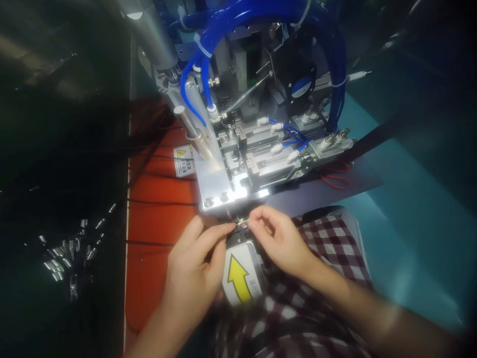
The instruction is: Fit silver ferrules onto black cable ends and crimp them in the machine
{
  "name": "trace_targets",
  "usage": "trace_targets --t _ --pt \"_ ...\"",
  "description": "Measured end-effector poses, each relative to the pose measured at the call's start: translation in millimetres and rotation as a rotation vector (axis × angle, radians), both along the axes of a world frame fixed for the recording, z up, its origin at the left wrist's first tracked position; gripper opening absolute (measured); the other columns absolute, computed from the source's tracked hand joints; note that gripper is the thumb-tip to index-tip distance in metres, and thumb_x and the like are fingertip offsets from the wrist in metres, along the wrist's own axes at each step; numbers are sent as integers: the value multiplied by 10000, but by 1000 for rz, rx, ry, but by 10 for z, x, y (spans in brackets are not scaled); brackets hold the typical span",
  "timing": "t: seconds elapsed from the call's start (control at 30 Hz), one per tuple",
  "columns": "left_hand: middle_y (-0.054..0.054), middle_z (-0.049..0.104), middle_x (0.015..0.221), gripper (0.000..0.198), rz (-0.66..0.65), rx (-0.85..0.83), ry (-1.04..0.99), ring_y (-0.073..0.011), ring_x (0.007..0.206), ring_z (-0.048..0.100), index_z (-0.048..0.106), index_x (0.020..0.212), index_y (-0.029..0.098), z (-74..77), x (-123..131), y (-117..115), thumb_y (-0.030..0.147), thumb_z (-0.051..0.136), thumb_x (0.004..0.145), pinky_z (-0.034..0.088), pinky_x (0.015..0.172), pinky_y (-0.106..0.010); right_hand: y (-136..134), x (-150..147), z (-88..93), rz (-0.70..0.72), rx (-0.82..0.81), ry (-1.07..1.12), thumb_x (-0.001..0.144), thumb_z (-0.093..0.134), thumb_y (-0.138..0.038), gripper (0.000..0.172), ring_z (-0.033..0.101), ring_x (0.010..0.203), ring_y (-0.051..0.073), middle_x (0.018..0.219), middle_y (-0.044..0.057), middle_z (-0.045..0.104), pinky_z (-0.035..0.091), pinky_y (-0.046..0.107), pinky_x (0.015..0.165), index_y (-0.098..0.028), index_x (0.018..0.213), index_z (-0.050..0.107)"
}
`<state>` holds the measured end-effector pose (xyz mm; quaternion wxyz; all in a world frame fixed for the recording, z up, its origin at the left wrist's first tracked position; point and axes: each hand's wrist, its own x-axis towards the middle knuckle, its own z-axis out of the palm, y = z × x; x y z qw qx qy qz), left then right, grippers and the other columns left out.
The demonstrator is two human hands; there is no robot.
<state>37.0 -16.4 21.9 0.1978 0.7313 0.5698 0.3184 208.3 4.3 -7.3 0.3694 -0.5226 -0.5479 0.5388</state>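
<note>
My left hand (196, 261) and my right hand (278, 238) meet just below the front edge of a metal machine (238, 164). Both pinch a thin wire end (241, 224) with small coloured strands, held between thumb and forefinger of each hand. The wire tip sits at the machine's front slot, above a black part bearing a white label with a yellow arrow (238, 281). Black cables (160, 201) run off to the left across an orange surface (149, 223).
Blue air hoses (261, 15) loop over the machine, with pneumatic cylinders (328, 141) and a small black fan (298, 74). A warning sticker (184, 160) lies on the orange area. Shiny metal connectors (70, 248) lie in the dark at left. Checked cloth (328, 243) covers my lap.
</note>
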Motion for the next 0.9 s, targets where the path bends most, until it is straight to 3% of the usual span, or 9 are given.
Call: trace_targets --t 0.53,0.9 --pt "-62 545 915 312 -120 42 84 -138 852 542 707 1054 127 1 -82 -11 17 486 863 459 674 -221 62 33 2 55 234 -182 857 503 -131 96 537 687 145 749 8 560 427 287 658 -177 783 542" --pt "-46 550 895 304 -79 36 64 -126 838 548 719 1018 135 -11 -57 -15 16 487 860 460 680 -202 40 52 -16 45 217 -180 866 519 -147 95 547 694 136 757 3 582 438 278 660 -175 793 574"
